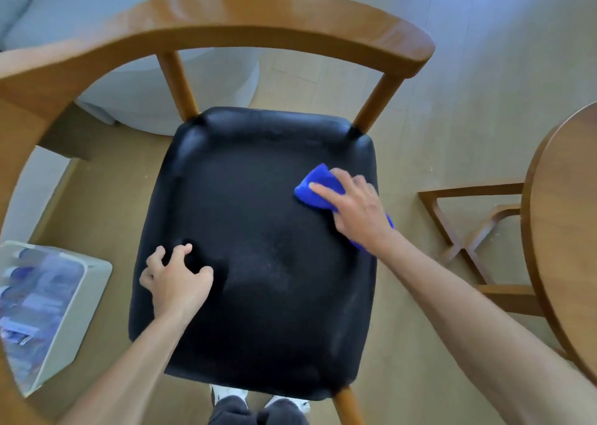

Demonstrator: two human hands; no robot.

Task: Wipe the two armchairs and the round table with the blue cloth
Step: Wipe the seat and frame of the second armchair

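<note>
White bin (93,298) holding blurred packaging, beside armchair (258,230)

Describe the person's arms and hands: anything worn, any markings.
Both forearms are bare as far as the frame shows; no sleeves are in view. The left hand and right hand wear no gloves, and no rings, watch or bands show on the fingers or wrists. No markings are visible. The picture is slightly blurred, so fine detail cannot be told.

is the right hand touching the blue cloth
Touching. The head view shows the right hand lying flat on the blue cloth, fingers spread over it, pressing it onto the black seat.
</note>
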